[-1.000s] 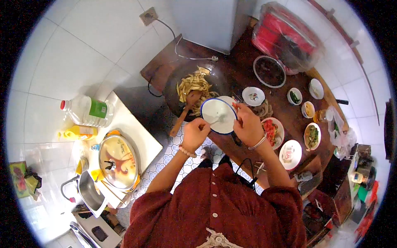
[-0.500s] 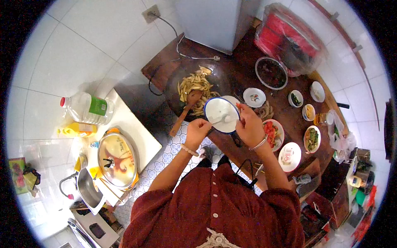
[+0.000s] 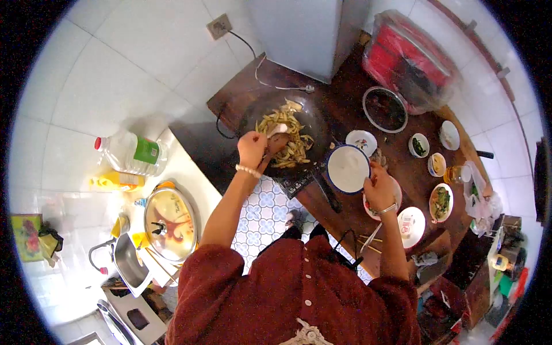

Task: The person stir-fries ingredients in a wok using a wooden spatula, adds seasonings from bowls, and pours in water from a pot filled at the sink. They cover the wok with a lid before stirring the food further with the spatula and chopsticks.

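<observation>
My left hand is closed on a small spoon with something white in its bowl, held over the wok. Inside the wok lie yellowish-brown cooked strips. Beneath my left hand a wooden spatula rests in the wok, its handle partly hidden by my wrist. My right hand grips the edge of a white bowl with a blue rim, which holds white contents. That bowl is right of the wok, above the wok's dark handle, and partly covers a dish behind my right hand.
A small patterned plate sits beyond the bowl. Several food bowls stand to the right, among them one of greens. A power cord runs behind the wok. At left are a water jug and a lidded pot.
My left hand has lifted the spoon out of the blue-rimmed bowl and moved it left over the wok. My right hand has carried the bowl right, away from the wok.
</observation>
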A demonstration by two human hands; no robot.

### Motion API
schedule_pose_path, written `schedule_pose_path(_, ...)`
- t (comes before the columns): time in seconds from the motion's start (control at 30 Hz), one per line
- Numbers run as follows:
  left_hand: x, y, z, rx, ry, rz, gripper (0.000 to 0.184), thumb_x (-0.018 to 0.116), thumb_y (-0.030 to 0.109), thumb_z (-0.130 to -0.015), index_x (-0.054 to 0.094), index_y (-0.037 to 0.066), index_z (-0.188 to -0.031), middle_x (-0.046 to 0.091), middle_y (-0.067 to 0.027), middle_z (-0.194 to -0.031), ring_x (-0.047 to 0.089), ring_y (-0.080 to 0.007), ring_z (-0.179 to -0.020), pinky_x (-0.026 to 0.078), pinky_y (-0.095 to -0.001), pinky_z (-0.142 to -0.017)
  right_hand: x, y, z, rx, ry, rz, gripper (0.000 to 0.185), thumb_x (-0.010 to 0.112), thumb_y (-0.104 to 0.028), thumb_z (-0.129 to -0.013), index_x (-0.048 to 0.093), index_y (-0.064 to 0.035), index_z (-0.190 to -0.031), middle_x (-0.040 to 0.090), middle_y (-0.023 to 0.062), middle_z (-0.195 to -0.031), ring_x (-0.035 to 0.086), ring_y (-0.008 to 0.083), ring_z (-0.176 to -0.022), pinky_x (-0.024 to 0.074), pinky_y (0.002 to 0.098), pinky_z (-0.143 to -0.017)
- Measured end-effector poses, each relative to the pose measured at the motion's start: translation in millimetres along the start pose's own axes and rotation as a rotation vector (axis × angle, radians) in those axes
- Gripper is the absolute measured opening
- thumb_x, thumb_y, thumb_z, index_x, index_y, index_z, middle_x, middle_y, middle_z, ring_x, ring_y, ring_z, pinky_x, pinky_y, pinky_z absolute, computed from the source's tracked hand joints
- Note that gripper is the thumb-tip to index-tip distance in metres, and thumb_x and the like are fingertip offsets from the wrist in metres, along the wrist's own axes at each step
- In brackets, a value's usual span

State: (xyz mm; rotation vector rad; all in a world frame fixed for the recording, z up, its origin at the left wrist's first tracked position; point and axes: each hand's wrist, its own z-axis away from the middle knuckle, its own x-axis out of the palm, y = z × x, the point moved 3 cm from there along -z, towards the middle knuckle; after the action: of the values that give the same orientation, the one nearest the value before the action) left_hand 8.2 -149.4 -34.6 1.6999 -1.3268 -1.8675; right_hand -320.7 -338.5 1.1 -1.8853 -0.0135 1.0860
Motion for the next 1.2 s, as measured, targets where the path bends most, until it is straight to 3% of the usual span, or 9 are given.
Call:
schedule_pose_path(0.07, -4, -9, -10, -0.005, 0.048, -0.095, 0.021, 0.06, 0.019, -0.07, 0.063, -0.001, -0.071, 0.06, -0.0151, -0.064, 0.061, -0.0273, -0.06, 0.047, -0.0342, -0.057, -7, 0, 3, 0.015, -0.012, 0.022, 0.016, 0.056, -0.005, -0.065, 0.041, 0.0009, -0.065, 0.058, 0.0222, -0.097, 0.054, 0.0352, -0.07, 0.0431, 0.0389, -0.061)
schedule_pose_path(0.33, -12, -35, -20, 0.051, 0.124, -0.206, 0.018, 0.057, 0.019, -0.072, 0.063, 0.001, -0.072, 0.061, -0.0157, -0.068, 0.061, -0.0308, -0.064, 0.048, -0.0375, -0.061, -8, 6, 7, 0.017, -0.025, 0.088, 0.014, 0.054, -0.006, -0.065, 0.043, 0.0007, -0.069, 0.058, 0.0201, -0.097, 0.054, 0.0349, -0.072, 0.0431, 0.0385, -0.063)
schedule_pose_path(0.4, -13, -37, -14, 0.109, 0.057, -0.38, 0.016, 0.057, 0.018, -0.073, 0.062, 0.002, -0.072, 0.061, -0.0161, -0.067, 0.06, -0.0318, -0.064, 0.048, -0.0381, -0.061, -13, -7, 5, -0.014, 0.095, 0.067, 0.017, 0.055, -0.009, -0.067, 0.043, 0.0002, -0.058, 0.054, 0.0183, -0.064, 0.056, 0.0305, -0.065, 0.0419, 0.0403, -0.057)
schedule_pose_path(0.43, -21, -40, -12, 0.082, 0.088, -0.344, 0.016, 0.057, 0.017, -0.073, 0.062, 0.002, -0.072, 0.061, -0.0161, -0.067, 0.06, -0.0322, -0.064, 0.049, -0.0386, -0.061, -14, -5, 4, -0.013, 0.094, 0.066, 0.017, 0.055, -0.009, -0.067, 0.043, 0.0002, -0.058, 0.054, 0.0183, -0.064, 0.056, 0.0305, -0.065, 0.0419, 0.0403, -0.057)
schedule_pose_path(0.5, -23, -41, -15, 0.129, 0.144, -0.323, 0.014, 0.058, 0.015, -0.073, 0.062, 0.002, -0.073, 0.061, -0.0148, -0.066, 0.061, -0.0305, -0.06, 0.049, -0.0359, -0.058, -10, 8, 3, 0.175, -0.137, 0.098, 0.012, 0.055, -0.008, -0.067, 0.047, 0.0, -0.066, 0.058, 0.0199, -0.095, 0.056, 0.0336, -0.071, 0.0437, 0.038, -0.062)
schedule_pose_path(0.77, 10, 89, 84, 0.292, -0.344, 0.232, 0.008, 0.06, 0.007, -0.072, 0.061, -0.001, -0.075, 0.061, -0.0103, -0.067, 0.057, -0.0131, -0.058, 0.046, -0.0277, -0.055, 4, 5, 2, 0.031, 0.039, -0.046, 0.016, 0.057, -0.01, -0.067, 0.044, 0.0, -0.065, 0.058, 0.0198, -0.097, 0.056, 0.0358, -0.077, 0.0447, 0.0388, -0.066)
schedule_pose_path(0.87, 34, 98, 112, 0.267, -0.472, 0.219, 0.008, 0.06, 0.007, -0.072, 0.059, 0.0, -0.073, 0.059, -0.0104, -0.064, 0.058, -0.0163, -0.055, 0.046, -0.0277, -0.053, 2, 0, 2, 0.059, 0.008, -0.103, 0.018, 0.057, -0.009, -0.068, 0.043, 0.0011, -0.063, 0.058, 0.0219, -0.101, 0.058, 0.0321, -0.075, 0.0442, 0.0351, -0.063)
schedule_pose_path(1.1, 66, 119, 137, 0.354, -0.503, 0.153, 0.009, 0.059, 0.01, -0.071, 0.058, 0.002, -0.07, 0.057, -0.0144, -0.063, 0.058, -0.0304, -0.058, 0.046, -0.0356, -0.053, -8, -26, 6, -0.047, -0.037, -0.11, 0.016, 0.057, -0.005, -0.067, 0.041, 0.0001, -0.063, 0.055, 0.0233, -0.103, 0.057, 0.0341, -0.087, 0.0442, 0.0347, -0.068)
schedule_pose_path(1.2, 72, 117, 141, 0.427, -0.516, 0.129, 0.009, 0.059, 0.011, -0.071, 0.058, 0.002, -0.07, 0.058, -0.0142, -0.063, 0.058, -0.0312, -0.059, 0.047, -0.0362, -0.053, -8, -31, 7, -0.084, -0.046, -0.098, 0.017, 0.057, -0.004, -0.066, 0.041, 0.0003, -0.063, 0.055, 0.0231, -0.101, 0.056, 0.0353, -0.086, 0.0442, 0.0352, -0.067)
